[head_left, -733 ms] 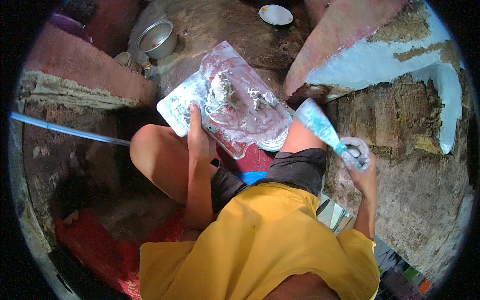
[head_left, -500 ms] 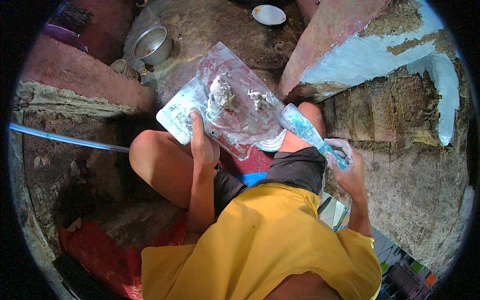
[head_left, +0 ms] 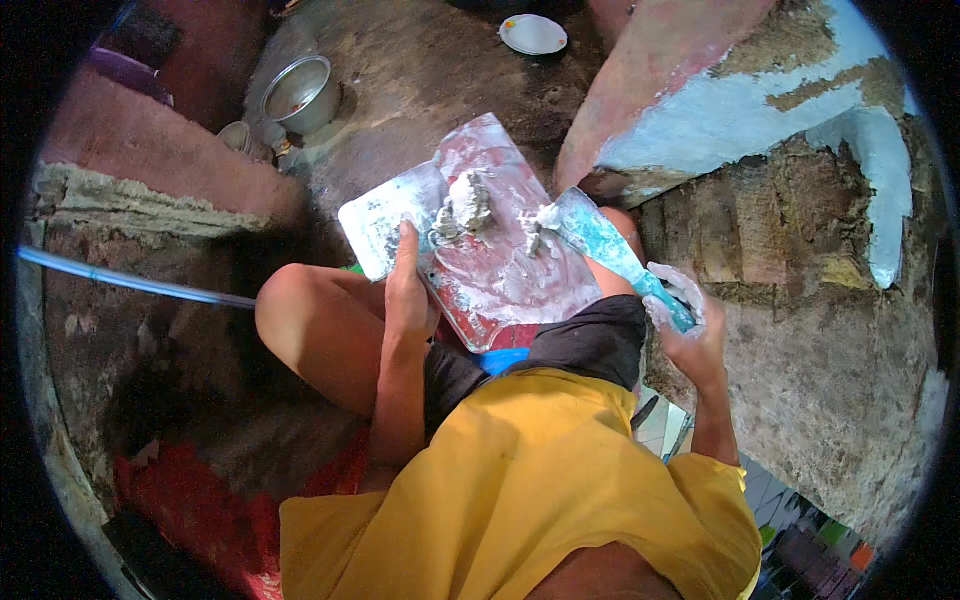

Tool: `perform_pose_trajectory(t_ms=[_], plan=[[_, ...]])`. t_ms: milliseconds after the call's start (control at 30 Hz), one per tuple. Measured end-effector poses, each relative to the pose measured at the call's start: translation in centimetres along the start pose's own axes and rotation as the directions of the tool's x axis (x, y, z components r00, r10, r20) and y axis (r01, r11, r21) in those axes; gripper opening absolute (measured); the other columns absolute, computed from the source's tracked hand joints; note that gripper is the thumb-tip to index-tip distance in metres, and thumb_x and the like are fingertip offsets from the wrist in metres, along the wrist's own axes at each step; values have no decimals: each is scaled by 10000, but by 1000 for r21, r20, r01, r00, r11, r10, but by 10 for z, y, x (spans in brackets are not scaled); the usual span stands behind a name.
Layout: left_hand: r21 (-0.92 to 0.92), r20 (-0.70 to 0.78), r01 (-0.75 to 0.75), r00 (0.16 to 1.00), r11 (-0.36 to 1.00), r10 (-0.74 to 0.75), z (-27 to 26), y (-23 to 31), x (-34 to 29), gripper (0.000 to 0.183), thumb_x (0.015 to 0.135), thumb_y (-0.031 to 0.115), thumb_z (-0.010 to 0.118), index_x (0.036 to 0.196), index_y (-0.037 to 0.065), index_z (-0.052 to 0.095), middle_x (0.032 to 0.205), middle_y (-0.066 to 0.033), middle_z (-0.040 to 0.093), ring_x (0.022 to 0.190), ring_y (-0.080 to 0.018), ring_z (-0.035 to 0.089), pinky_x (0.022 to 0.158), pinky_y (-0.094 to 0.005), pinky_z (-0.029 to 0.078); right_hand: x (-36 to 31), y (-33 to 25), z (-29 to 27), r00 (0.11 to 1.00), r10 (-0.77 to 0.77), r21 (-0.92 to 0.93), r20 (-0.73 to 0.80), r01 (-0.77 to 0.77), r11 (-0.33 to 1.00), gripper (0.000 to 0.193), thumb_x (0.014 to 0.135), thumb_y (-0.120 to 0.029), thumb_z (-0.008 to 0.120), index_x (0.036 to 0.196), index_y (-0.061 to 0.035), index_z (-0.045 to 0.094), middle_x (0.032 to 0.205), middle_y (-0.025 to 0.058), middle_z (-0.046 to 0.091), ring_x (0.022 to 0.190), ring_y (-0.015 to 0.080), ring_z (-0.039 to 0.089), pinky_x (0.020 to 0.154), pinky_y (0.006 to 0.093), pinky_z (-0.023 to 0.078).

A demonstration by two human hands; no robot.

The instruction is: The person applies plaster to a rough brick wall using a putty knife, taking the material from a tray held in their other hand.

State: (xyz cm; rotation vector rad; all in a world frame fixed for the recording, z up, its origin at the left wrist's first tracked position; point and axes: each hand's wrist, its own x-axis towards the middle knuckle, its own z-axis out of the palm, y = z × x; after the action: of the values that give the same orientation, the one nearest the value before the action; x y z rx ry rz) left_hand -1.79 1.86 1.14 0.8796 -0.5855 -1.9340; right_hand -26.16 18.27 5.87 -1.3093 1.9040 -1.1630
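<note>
My left hand (head_left: 408, 292) grips the near left side of a clear, reddish-looking board (head_left: 497, 142) smeared with white paste, its thumb on top. Under that thumb is a flat, pale rectangular plate (head_left: 385, 215), also smeared; whether it is joined to the board I cannot tell. A thick lump of white paste (head_left: 466, 203) rests mid-board. Closed round its handle, my whitened right hand (head_left: 690, 318) holds a teal putty knife (head_left: 600, 240). The blade end meets a smaller dab of paste (head_left: 531, 236) at the board's right side.
A metal pot (head_left: 302, 97) and a white plate (head_left: 533, 35) stand on the floor beyond. A pale blue hose (head_left: 140, 283) runs in from the left. Rough walls rise on both sides, the right one (head_left: 700, 150) partly coated pale blue. Red cloth (head_left: 200, 510) lies at lower left.
The board has turned and come right and nearer to me. The putty knife's blade has shifted from the board's right corner to the smaller dab of paste.
</note>
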Motion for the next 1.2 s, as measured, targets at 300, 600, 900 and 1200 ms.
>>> perform_pose_trajectory(t_ms=[300,600,900,1200], plan=[[-146,9,89,996,985,-89,26,-12,2,488,945,391,417,1230,-5,440,1172,-122,544,1045,-220,554,919,-362,435,-13,-19,-56,981,-2,132,-195,29,991,262,789,-40,619,1045,1,589,1003,103,619,841,150,597,717,266,473],[2,191,298,937,954,-293,91,-50,-27,533,945,418,405,1233,-30,426,1161,-129,544,1024,-212,560,913,-347,435,-90,-24,-109,853,70,80,-518,-33,996,317,854,-172,593,1108,12,548,866,94,619,694,105,593,532,215,475],[195,368,355,838,914,-404,128,-76,-30,617,949,444,391,1282,-75,387,1267,-112,457,1141,-178,425,1001,-291,289,-74,-61,-148,597,-559,-781,-576,-199,592,285,862,-58,537,1134,2,596,984,137,634,869,154,585,755,277,470],[98,306,478,820,873,-484,115,-84,-22,549,921,424,443,1269,1,400,1170,-137,530,1027,-240,552,911,-366,426,-50,-75,-149,624,-649,-900,-435,-327,289,317,780,8,604,1070,-106,662,941,98,640,816,208,619,709,302,483]])
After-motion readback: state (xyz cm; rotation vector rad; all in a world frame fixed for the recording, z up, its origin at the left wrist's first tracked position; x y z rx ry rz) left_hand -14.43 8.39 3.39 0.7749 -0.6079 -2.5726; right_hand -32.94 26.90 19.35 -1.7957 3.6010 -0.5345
